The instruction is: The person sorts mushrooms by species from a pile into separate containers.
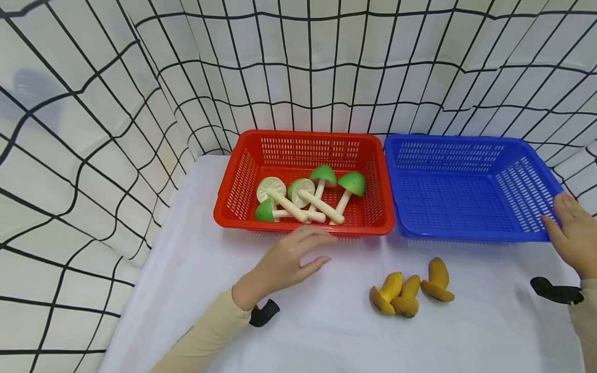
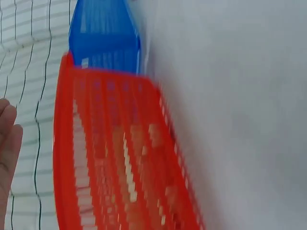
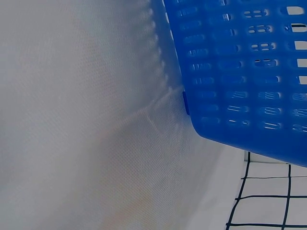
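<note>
My left hand point(image 1: 291, 259) hovers by the front rim of a red plastic basket point(image 1: 303, 228), its fingers loosely extended and holding nothing. Several toy mushrooms with green caps point(image 1: 352, 183) and pale stems lie inside that basket. At the far right, my right hand point(image 1: 576, 230) grips the right rim of a blue plastic basket point(image 1: 448, 186), thumb over the inner side; nothing lies in this basket. Three yellow-brown toy mushrooms point(image 1: 437, 280) lie on the white cloth in front of the baskets. Only fingertips point(image 2: 7, 129) of the left hand show in the left wrist view.
The baskets stand side by side at the back of a table covered in white cloth point(image 1: 336, 336). Behind and to the left rises a black grid netting point(image 1: 310, 67) over white sheeting. A black strap end point(image 1: 264, 313) hangs at the left wrist.
</note>
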A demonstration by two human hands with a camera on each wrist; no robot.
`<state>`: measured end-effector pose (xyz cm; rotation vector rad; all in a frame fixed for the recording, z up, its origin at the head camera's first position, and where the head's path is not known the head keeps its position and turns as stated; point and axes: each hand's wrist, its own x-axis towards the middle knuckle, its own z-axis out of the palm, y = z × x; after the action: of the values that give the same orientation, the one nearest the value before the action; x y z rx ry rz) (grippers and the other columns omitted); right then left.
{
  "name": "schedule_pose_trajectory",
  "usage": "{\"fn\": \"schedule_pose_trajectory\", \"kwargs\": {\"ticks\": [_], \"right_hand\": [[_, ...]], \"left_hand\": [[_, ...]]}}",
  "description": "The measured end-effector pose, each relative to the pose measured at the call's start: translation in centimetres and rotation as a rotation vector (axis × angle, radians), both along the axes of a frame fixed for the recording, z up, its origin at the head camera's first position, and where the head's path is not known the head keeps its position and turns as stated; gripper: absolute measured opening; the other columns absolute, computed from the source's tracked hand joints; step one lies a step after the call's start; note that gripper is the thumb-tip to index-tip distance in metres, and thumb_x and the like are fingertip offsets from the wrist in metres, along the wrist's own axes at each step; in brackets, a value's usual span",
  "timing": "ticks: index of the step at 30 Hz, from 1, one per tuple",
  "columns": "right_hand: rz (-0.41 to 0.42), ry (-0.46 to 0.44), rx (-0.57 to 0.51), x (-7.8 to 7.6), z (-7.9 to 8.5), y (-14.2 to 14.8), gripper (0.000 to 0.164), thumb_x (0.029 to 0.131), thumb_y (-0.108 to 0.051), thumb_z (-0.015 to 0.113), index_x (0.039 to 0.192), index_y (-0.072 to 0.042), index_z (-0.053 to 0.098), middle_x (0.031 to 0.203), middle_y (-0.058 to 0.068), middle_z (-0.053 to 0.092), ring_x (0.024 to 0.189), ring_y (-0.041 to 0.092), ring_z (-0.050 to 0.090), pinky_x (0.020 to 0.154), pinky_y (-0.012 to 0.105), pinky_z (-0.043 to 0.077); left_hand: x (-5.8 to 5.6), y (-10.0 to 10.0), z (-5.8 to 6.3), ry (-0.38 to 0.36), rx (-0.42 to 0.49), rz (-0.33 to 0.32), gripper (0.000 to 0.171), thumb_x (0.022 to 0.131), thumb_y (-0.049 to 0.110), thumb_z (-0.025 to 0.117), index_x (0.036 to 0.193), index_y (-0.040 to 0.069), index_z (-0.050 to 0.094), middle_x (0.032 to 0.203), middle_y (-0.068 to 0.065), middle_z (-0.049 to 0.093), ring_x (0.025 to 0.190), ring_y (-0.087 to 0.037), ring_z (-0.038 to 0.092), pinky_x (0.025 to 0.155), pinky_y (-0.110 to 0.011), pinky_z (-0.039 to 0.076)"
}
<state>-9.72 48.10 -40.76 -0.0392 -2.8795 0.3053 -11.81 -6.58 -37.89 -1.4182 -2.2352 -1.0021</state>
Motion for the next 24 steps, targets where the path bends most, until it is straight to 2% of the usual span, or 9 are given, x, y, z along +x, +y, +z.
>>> {"fn": "schedule_pose_trajectory", "kwargs": {"ticks": [6, 11, 15, 19, 24], "right_hand": [[0.052, 0.071, -0.036, -0.1, -0.1, 0.3, 0.058, 0.100, -0.023, 0.027, 0.136, 0.022, 0.021, 0.141, 0.039, 0.020, 0.139, 0.040, 0.013, 0.116, 0.036, 0.003], [0.036, 0.059, -0.039, -0.1, -0.2, 0.4, 0.058, 0.100, -0.023, 0.027, 0.136, 0.021, 0.020, 0.142, 0.038, 0.018, 0.140, 0.038, 0.010, 0.116, 0.037, 0.002], [0.018, 0.043, -0.032, -0.1, -0.3, 0.4, 0.058, 0.100, -0.023, 0.027, 0.138, 0.020, 0.019, 0.143, 0.037, 0.017, 0.141, 0.036, 0.009, 0.115, 0.037, 0.002], [0.013, 0.026, -0.030, -0.1, -0.3, 0.5, 0.058, 0.100, -0.024, 0.026, 0.138, 0.019, 0.017, 0.144, 0.036, 0.016, 0.141, 0.036, 0.007, 0.115, 0.037, 0.001], [0.023, 0.008, -0.038, -0.1, -0.3, 0.6, 0.058, 0.101, -0.024, 0.026, 0.138, 0.019, 0.017, 0.144, 0.037, 0.015, 0.142, 0.034, 0.005, 0.115, 0.038, 0.000]], "left_hand": [[1.7, 3.3, -1.3, -0.116, -0.089, -0.156, 0.028, 0.082, 0.011, 0.073, 0.109, 0.007, 0.067, 0.107, -0.002, 0.063, 0.104, -0.012, 0.058, 0.095, -0.016, 0.041], [2.6, 5.8, -2.2, -0.187, -0.195, -0.233, 0.024, 0.086, 0.014, 0.070, 0.108, 0.007, 0.067, 0.108, -0.001, 0.063, 0.105, -0.010, 0.056, 0.096, -0.013, 0.038], [3.1, 7.5, -3.0, -0.216, -0.325, -0.250, 0.024, 0.087, 0.017, 0.069, 0.110, 0.009, 0.067, 0.109, 0.001, 0.063, 0.103, -0.009, 0.055, 0.094, -0.009, 0.036], [3.6, 8.9, -4.0, -0.211, -0.445, -0.246, 0.026, 0.087, 0.021, 0.069, 0.112, 0.012, 0.067, 0.112, 0.003, 0.062, 0.106, -0.006, 0.054, 0.095, -0.009, 0.035], [3.9, 9.8, -5.0, -0.180, -0.482, -0.237, 0.025, 0.086, 0.021, 0.071, 0.109, 0.014, 0.068, 0.109, 0.005, 0.061, 0.105, -0.004, 0.053, 0.095, -0.009, 0.035]]}}
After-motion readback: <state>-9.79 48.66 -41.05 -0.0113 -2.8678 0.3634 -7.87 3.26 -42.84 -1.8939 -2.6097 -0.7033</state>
